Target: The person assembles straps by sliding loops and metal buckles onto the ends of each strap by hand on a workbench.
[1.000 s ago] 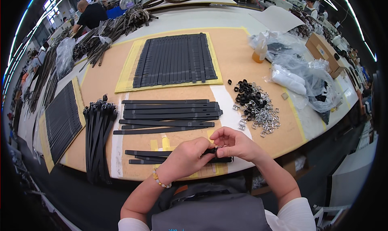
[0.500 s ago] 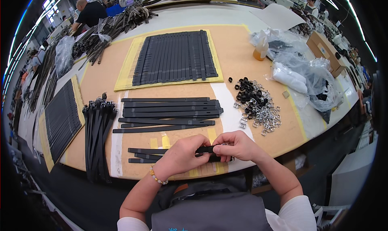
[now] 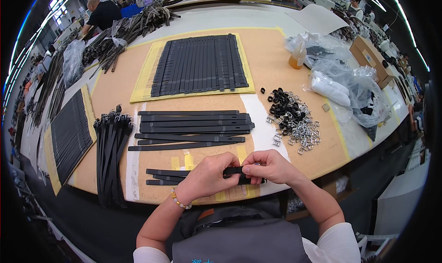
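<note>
Close to the table's near edge, my left hand (image 3: 209, 172) is closed around a black belt strap (image 3: 233, 170). My right hand (image 3: 268, 167) pinches the same strap near its right end, thumb against fingertips. A short length of strap shows between the two hands. Whatever lies under the right fingertips is too covered to make out. Several more black straps (image 3: 161, 177) lie flat beneath and left of my left hand. Farther up the table is a row of loose black straps (image 3: 193, 124). Right of it sits a pile of silver buckles (image 3: 301, 133) mixed with black loops (image 3: 277, 107).
A yellow-edged board (image 3: 138, 93) holds straps side by side; a similar board (image 3: 51, 171) stands at the left. Bundled straps (image 3: 110, 148) hang over the near edge. Plastic bags (image 3: 363, 95), a bottle of amber liquid (image 3: 297, 59) and a cardboard box (image 3: 368, 56) are at the right.
</note>
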Tool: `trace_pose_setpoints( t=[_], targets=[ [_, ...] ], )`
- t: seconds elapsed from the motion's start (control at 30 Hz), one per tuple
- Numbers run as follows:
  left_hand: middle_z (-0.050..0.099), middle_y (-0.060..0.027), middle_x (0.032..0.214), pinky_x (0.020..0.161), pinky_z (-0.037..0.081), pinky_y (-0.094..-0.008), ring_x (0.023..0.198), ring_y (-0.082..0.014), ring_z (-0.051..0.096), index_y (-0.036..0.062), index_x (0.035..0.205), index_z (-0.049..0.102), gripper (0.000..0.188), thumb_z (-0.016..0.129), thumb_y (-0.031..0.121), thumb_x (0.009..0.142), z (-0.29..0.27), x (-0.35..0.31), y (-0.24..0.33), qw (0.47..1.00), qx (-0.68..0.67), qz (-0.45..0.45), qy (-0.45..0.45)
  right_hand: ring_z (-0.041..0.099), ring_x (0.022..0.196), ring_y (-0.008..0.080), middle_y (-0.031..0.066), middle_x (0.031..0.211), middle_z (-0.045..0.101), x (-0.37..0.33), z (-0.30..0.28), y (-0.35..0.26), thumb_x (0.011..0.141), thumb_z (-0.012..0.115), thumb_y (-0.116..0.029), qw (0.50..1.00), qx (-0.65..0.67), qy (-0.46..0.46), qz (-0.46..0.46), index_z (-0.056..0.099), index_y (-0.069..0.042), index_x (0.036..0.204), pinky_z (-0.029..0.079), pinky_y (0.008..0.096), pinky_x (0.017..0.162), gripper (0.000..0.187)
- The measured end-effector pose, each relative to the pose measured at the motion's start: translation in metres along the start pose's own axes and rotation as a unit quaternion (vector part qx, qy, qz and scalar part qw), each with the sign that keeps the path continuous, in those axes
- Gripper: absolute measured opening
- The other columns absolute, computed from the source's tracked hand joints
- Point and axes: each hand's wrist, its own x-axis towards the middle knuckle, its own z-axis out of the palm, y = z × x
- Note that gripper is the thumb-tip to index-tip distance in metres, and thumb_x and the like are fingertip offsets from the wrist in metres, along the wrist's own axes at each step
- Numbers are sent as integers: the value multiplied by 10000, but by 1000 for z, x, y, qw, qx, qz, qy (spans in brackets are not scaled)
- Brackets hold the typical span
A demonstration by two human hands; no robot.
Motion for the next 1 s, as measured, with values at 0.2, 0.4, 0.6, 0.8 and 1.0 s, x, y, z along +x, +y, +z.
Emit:
trace_pose_setpoints(
  t=[0.2,0.4,0.6,0.8,1.0],
  targets=[
    [725,-101,872,644,602,-287,759,-163,714,7,1013,685,249,817,99,823,1,0,0,1000,1,7,7,690,714,78,18,882,720,-1,2,-2,991,737,-236,1000,-2,7,-6,725,-10,1087,554,229,619,246],
    [725,-109,871,649,602,-293,751,-178,717,6,1008,685,244,815,98,823,0,0,1,1000,3,18,9,678,697,70,4,871,714,1,4,0,981,741,-241,1000,-6,15,-8,729,-22,1061,548,227,606,233],
    [730,-122,881,647,598,-306,751,-206,725,6,1006,685,238,813,92,824,1,0,1,999,16,40,13,610,707,44,-5,848,711,0,18,1,966,756,-237,993,-66,63,-71,732,-9,1019,491,231,619,236],
    [735,-121,893,647,593,-310,766,-209,736,5,1020,691,231,815,87,844,-4,-3,5,1000,4,16,0,584,756,66,23,818,708,5,12,-12,976,732,-272,980,-184,19,-79,718,3,990,487,281,672,276],
    [746,-120,935,703,596,-314,811,-221,744,-1,1039,702,231,830,94,872,-1,-2,6,999,-41,4,15,588,756,78,46,822,720,5,13,0,962,723,-259,973,-165,55,-153,721,1,962,493,290,682,260]
  ],
)
